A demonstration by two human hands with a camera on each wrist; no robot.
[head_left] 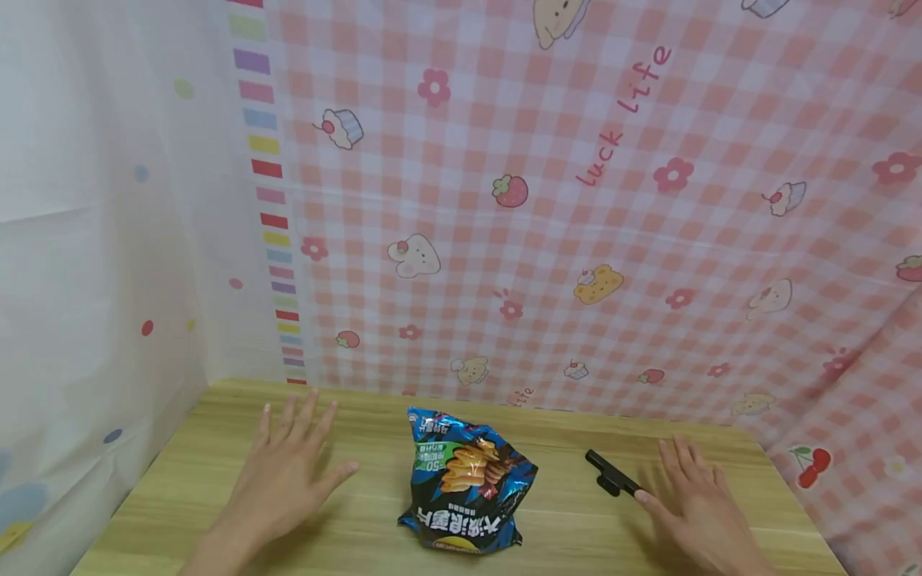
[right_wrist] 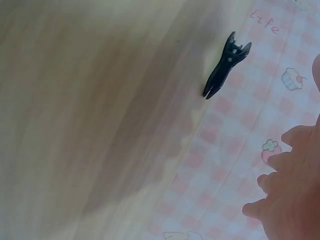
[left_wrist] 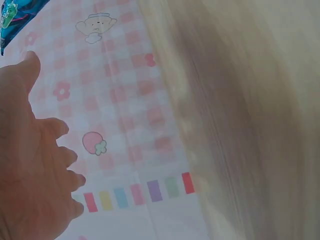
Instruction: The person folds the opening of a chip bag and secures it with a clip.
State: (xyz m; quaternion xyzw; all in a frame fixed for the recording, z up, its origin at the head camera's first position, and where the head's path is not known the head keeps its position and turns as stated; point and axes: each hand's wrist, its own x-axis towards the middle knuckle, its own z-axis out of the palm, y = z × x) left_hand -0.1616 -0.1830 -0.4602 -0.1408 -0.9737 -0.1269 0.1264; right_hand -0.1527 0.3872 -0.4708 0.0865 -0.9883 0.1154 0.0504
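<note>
A blue and black bag of potato chips (head_left: 468, 484) lies on the wooden table, its printing upside down in the head view. To its left my left hand (head_left: 281, 476) is held with straight, spread fingers and grips nothing. A corner of the chip bag (left_wrist: 17, 20) shows at the top left of the left wrist view, beyond the thumb. Right of the bag lies a black clip (head_left: 611, 475) with a small lever on one side. My right hand (head_left: 702, 504) is beside this clip, fingers extended, its thumb tip right at the clip's near end in the head view.
The wooden table (head_left: 374, 416) ends at the back against a pink checked cloth (head_left: 461, 144) with cartoon prints. A white dotted cloth (head_left: 94, 240) hangs on the left, and more checked cloth (head_left: 864, 400) closes off the right.
</note>
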